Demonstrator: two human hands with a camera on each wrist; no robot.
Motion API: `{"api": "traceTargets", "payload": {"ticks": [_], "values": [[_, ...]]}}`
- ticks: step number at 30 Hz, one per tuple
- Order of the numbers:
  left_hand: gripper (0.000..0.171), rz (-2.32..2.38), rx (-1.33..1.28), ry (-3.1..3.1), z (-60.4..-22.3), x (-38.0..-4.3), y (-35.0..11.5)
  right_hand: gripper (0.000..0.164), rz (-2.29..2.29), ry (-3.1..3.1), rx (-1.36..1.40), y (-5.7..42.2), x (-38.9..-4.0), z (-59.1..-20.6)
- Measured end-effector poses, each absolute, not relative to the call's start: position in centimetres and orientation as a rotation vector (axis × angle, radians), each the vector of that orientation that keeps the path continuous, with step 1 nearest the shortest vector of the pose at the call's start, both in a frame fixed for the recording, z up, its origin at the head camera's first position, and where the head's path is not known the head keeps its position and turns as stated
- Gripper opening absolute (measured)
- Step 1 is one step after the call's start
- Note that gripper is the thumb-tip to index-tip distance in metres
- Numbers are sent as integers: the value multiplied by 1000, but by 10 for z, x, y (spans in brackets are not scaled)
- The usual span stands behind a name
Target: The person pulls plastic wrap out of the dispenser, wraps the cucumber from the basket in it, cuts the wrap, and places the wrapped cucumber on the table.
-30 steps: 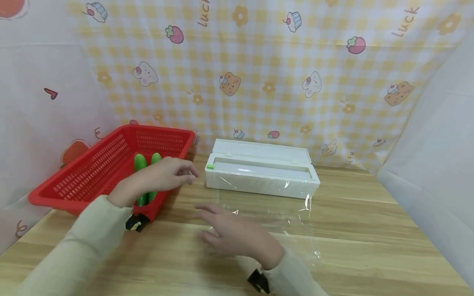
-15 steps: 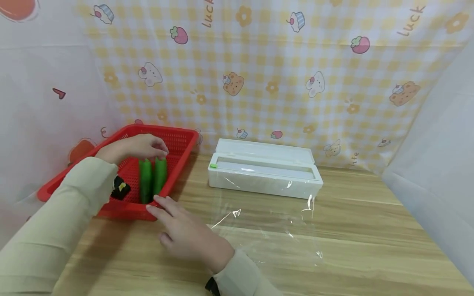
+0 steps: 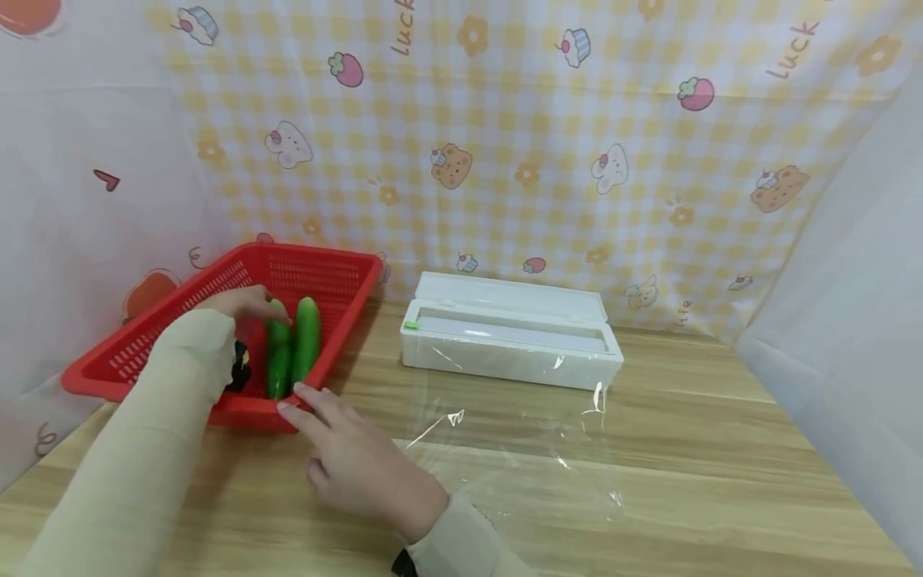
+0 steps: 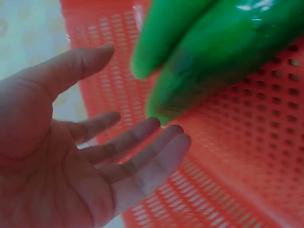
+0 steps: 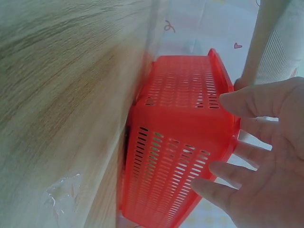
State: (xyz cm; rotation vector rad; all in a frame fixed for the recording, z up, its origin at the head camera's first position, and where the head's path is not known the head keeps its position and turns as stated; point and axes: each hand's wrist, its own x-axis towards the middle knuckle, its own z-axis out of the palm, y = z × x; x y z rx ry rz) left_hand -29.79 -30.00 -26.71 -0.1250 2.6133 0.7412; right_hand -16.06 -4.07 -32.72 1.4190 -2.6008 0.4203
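Note:
Two green cucumbers [image 3: 307,340] lie side by side along the right part of a red plastic basket [image 3: 335,353]. My left hand [image 3: 248,304] is inside the basket, just left of the cucumbers' far ends. In the left wrist view its fingers [image 4: 142,161] are spread and gently bent, near the tip of the closer cucumber [image 4: 204,66], and hold nothing; whether they touch it I cannot tell. My right hand [image 3: 360,457] reaches to the basket's near right corner, its fingertips at the rim. Its fingers [image 5: 216,190] are extended in the right wrist view.
A white cling film box [image 3: 512,353] with its lid raised stands at the back middle of the wooden table [image 3: 721,481]. Clear film [image 3: 519,457] stretches from it toward the front. A patterned cloth [image 3: 505,160] hangs behind, with white cloth at both sides.
Both hands have moved left: the left hand into the basket, then back left from over the cucumbers' far ends; the right hand from over the film to the basket's corner.

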Motion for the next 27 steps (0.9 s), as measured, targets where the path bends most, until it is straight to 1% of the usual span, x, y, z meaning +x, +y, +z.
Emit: {"api": "traceTargets", "payload": {"ticks": [5, 7, 12, 14, 16, 21, 27], "values": [[99, 887, -429, 2390, -275, -295, -306, 63, 421, -2631, 1427, -41, -160, -327], [102, 885, -467, 2339, -277, -296, -305, 63, 424, -2643, 1428, -42, -160, -327], [102, 927, -555, 2290, -280, -296, -301, 63, 406, -2646, 1425, -41, -161, -327], [101, 991, -622, 2267, -277, -290, -294, 64, 401, -2649, 1427, -40, -161, -327], [102, 1047, -681, 2234, -280, -291, -294, 64, 392, -2651, 1430, -40, -161, -327], [101, 1031, -685, 2202, -289, -300, -300, 65, 383, -2655, 1432, -40, -161, -326], [101, 1191, -787, 2113, -288, -294, -297, 64, 373, -2645, 1432, -40, -161, -326]]}}
